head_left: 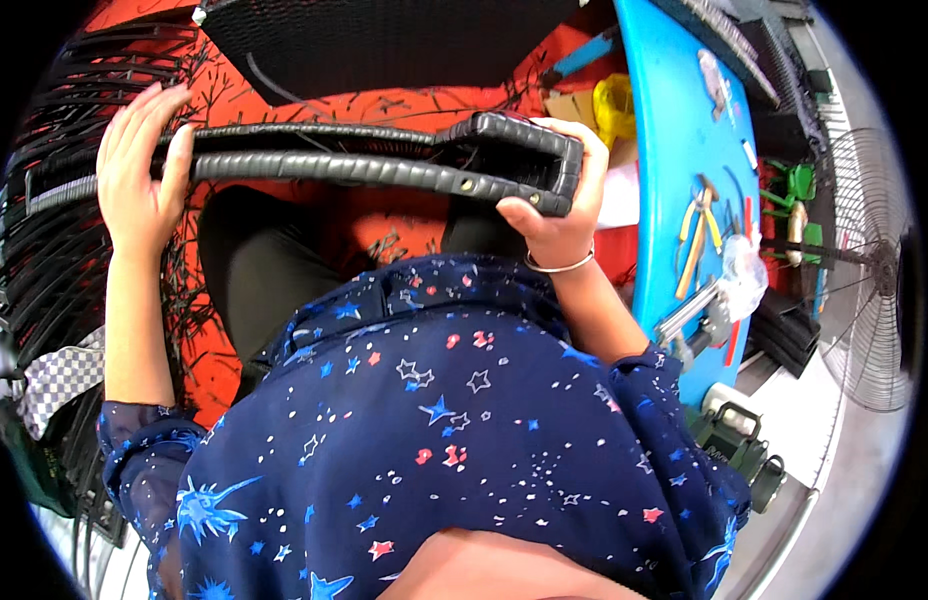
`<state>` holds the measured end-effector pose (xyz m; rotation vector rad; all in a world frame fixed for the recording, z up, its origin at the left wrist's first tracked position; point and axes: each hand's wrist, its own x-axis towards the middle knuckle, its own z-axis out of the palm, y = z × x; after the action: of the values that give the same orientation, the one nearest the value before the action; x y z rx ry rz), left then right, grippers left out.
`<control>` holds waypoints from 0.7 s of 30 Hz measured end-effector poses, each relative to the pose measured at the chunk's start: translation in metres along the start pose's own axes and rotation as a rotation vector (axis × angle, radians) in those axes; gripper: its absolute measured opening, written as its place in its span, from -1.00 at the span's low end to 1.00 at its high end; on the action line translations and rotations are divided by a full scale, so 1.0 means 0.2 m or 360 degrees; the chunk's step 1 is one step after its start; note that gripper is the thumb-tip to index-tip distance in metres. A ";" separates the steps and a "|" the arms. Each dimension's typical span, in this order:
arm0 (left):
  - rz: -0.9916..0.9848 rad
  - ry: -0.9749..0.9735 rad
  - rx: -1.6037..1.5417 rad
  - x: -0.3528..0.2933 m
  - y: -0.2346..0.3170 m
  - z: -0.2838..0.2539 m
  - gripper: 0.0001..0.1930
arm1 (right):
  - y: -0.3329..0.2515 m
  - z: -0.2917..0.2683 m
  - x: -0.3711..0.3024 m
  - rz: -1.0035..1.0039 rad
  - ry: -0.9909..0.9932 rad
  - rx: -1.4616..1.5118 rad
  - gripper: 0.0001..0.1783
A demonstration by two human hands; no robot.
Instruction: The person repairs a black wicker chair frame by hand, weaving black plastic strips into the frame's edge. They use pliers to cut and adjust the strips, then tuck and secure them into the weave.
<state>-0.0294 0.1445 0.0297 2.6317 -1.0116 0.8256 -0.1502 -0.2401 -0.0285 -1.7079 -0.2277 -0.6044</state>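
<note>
A long black frame wrapped in woven strips (pixel 334 168) lies crosswise in front of me, above my knees. Two small brass-coloured holes or fittings show on its wrapped rail. Its right end is a boxy, open corner, which my right hand (pixel 569 205) grips with the thumb in front and the fingers behind. Farther left, my left hand (pixel 144 170) is around the same frame, fingers over the far side and thumb on the near side. Part of the frame passes behind that hand.
Many black curved frames (pixel 44 300) are stacked at left. A black woven panel (pixel 384 45) stands ahead on the red floor covering (pixel 214 370), among strip scraps. At right, a blue table (pixel 664 150) holds pliers (pixel 701 215) and a hammer-like tool (pixel 690 262); beyond is a fan (pixel 879 265).
</note>
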 end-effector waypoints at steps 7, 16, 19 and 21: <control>-0.0320 -0.0226 -0.0485 -0.18 0.06 -0.17 -0.78 | 0.00 0.03 -0.16 -0.0279 -0.0131 -0.0299 0.08; 0.0392 -0.0626 -0.0722 0.19 0.45 -0.03 -0.51 | -0.04 0.02 -0.19 -0.0184 -0.0292 -0.0256 0.08; 0.0453 -0.0853 -0.0931 0.22 0.46 0.04 -0.74 | -0.08 0.01 -0.18 -0.0127 -0.0368 -0.0320 0.09; 0.0537 -0.0701 -0.0988 0.27 0.45 0.05 -0.81 | -0.14 0.01 -0.17 -0.0167 -0.0443 -0.0434 0.12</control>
<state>-0.0510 0.0441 0.0509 2.1537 -1.5454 -0.0587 -0.1908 -0.2266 -0.0220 -2.0548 -0.4517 -0.4886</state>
